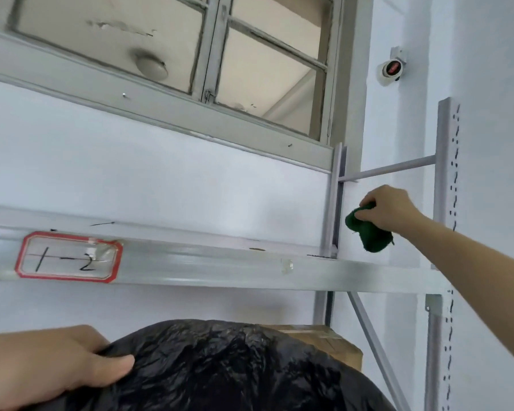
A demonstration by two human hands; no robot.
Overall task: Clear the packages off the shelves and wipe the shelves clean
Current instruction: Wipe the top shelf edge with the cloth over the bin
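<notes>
A grey metal shelf [208, 268] runs across the view, and its front beam carries a red-bordered label [69, 256] reading "1-2". My right hand [389, 207] grips a bunched dark green cloth [368, 229] above the shelf's right end, near the rear upright [336, 203]. Below the shelf lies a large black plastic package [235, 369]. My left hand [60, 366] holds its upper left edge, thumb pressed on the plastic. Behind the package sits a brown cardboard box [330, 341], partly hidden.
A perforated grey upright [447, 179] stands at the right, with a cross bar [392, 169] and a diagonal brace [374, 348]. Above the shelf are a white wall, a grey-framed window [214, 54] and a small wall camera [392, 68].
</notes>
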